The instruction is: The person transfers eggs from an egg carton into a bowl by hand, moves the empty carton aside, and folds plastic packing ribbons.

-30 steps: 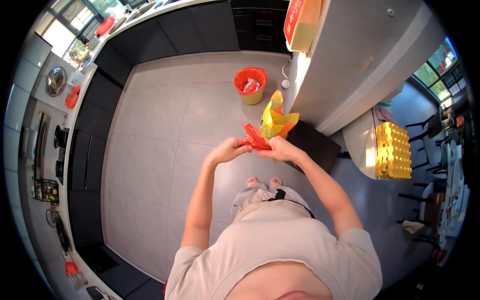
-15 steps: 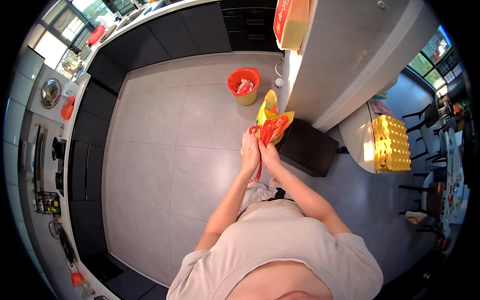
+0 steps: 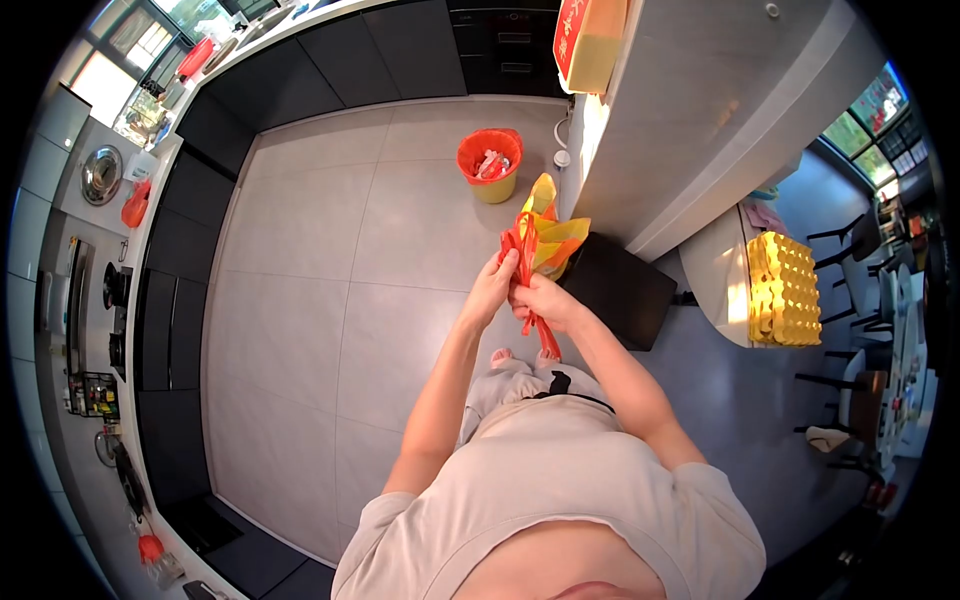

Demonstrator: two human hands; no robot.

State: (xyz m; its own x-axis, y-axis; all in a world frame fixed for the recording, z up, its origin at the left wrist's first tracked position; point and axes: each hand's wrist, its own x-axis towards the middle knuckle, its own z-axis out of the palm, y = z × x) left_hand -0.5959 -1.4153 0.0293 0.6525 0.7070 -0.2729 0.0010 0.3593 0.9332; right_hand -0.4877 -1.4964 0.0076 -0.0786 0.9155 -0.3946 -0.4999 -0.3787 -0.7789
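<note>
In front of my body, a red plastic bag (image 3: 527,238) is bunched into a narrow strip, one end pointing up and the other hanging down. My left hand (image 3: 490,287) pinches it from the left, thumb on top. Fingers of my right hand (image 3: 547,301) are wrapped round its lower part. Just beyond the hands is a yellow plastic bag (image 3: 560,240) with open, crumpled edges; what it holds is hidden. Beside it sits a dark box-like block (image 3: 622,290).
A yellow bin (image 3: 496,190) with a red liner and rubbish stands ahead. Dark cabinets (image 3: 300,85) run along the left and back. To the right are a grey pillar (image 3: 690,120), a rounded counter (image 3: 715,270) with yellow egg trays (image 3: 782,290), and chairs (image 3: 845,240).
My hands have shifted from lying close together to gripping separately, the right now closed round the red bag. The red bag is drawn into a longer strip, and more of the yellow bag shows.
</note>
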